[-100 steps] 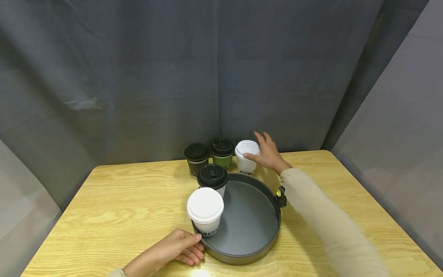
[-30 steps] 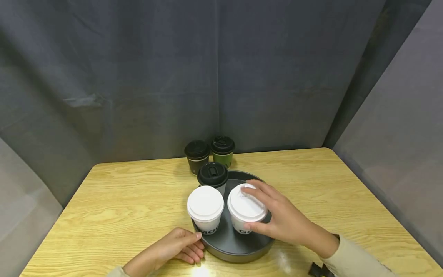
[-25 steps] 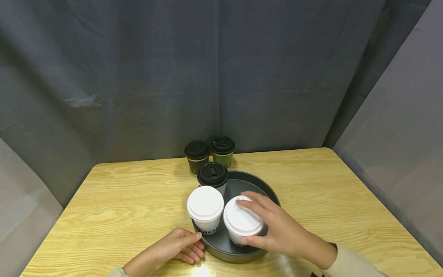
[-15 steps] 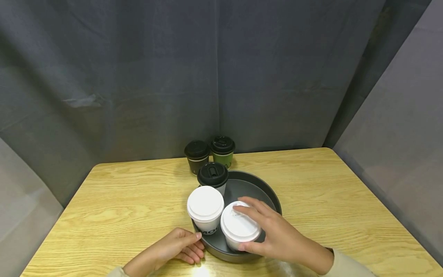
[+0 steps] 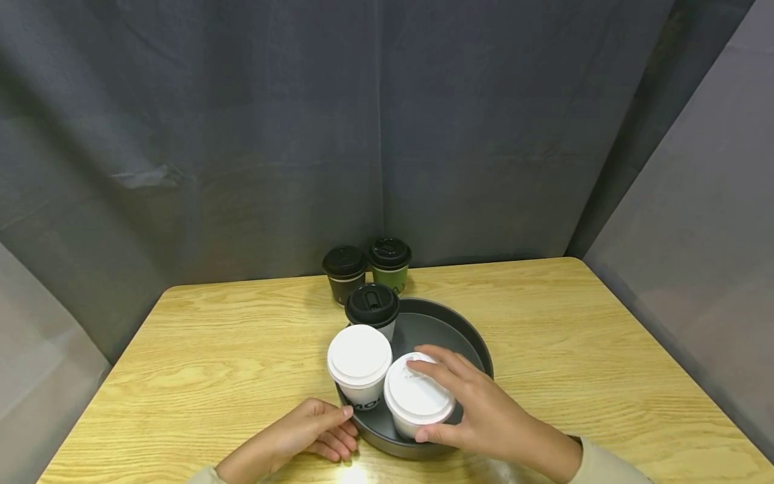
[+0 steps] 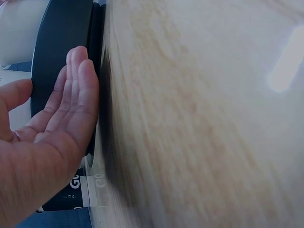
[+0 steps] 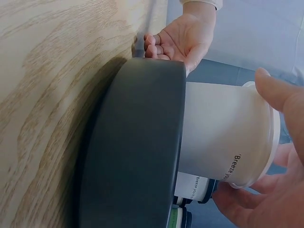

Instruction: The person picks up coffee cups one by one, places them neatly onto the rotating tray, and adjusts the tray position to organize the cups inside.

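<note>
In the head view my right hand (image 5: 484, 410) grips a white-lidded paper coffee cup (image 5: 418, 390) by its lid, at the near side of a round dark-grey pan (image 5: 465, 329). The right wrist view shows the thumb and fingers around the lid rim, with the cup (image 7: 213, 128) upright behind the pan wall; its base is hidden. To its left in the pan stands another white-lidded cup (image 5: 360, 359), and behind that a black-lidded white cup (image 5: 371, 306). My left hand (image 6: 57, 118) rests against the pan's outer wall, fingers fairly straight and thumb touching the rim.
Behind the pan, at the table's back edge, stand a dark cup with a black lid (image 5: 346, 272) and a green cup with a black lid (image 5: 390, 265). Grey curtains (image 5: 272, 134) surround the wooden table (image 5: 230, 349) at the back and sides.
My right hand has brought the white-lidded cup from the back right of the table into the pan, then shifted it nearer and leftward beside the other white cup. My left hand stays put.
</note>
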A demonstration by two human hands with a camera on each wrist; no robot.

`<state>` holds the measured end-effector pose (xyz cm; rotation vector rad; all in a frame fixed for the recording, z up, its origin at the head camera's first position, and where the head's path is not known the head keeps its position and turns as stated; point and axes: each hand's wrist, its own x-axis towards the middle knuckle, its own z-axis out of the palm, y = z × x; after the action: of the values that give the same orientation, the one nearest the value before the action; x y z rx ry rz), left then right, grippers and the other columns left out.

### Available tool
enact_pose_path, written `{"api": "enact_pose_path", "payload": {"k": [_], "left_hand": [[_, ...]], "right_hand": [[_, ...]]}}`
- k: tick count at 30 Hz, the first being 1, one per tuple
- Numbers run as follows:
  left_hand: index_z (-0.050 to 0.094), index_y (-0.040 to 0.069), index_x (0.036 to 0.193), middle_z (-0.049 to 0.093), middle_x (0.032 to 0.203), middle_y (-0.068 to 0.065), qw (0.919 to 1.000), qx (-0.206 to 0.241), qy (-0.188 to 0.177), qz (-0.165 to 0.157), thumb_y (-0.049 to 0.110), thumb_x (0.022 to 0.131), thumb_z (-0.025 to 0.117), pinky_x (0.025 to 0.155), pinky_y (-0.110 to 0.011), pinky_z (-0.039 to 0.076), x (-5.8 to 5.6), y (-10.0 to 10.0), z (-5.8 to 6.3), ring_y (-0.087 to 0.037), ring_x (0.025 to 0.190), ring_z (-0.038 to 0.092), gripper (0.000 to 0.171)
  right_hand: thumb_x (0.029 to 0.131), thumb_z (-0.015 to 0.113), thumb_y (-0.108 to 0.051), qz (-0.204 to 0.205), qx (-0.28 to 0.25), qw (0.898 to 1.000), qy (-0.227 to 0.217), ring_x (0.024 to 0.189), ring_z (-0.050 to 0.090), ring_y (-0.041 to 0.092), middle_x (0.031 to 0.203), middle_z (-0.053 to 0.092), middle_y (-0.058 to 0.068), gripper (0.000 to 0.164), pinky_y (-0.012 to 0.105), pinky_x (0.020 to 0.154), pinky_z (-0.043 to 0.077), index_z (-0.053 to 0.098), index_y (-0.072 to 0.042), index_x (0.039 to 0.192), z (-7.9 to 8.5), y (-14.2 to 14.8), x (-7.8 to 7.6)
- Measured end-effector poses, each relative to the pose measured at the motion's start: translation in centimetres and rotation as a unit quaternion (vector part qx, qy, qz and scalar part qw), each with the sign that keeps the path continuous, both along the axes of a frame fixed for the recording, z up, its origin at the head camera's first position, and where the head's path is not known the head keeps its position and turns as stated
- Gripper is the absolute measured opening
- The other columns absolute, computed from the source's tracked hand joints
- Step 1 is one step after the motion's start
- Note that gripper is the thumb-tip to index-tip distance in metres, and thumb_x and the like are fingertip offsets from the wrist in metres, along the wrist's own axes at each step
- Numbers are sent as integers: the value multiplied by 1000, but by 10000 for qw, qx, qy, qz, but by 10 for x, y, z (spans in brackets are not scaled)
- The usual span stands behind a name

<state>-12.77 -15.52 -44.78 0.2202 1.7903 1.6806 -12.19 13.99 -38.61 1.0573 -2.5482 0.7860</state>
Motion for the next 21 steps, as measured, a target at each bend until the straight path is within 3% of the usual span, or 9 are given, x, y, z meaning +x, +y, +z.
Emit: {"api": "enact_pose_path", "payload": {"k": [14, 21], "left_hand": [[64, -8, 98, 70, 81, -6, 10000, -3, -14, -19, 34, 100, 49, 62, -22, 57, -1, 0, 1, -12, 70, 68, 44], [64, -9, 98, 70, 80, -6, 10000, -73, -12, -7, 34, 100, 49, 61, -22, 56, 2, 1, 2, -11, 67, 67, 45]], "right_hand": [[66, 81, -52, 16, 121, 9999, -64, 127, 45, 22, 145, 41, 0, 84, 48, 92, 50, 47, -29, 139, 2, 2, 0], [88, 68, -37, 12, -49, 9993, -360, 136, 37, 24, 153, 31, -3, 71, 54, 98, 44, 31, -30, 149, 11, 16, -2]]}}
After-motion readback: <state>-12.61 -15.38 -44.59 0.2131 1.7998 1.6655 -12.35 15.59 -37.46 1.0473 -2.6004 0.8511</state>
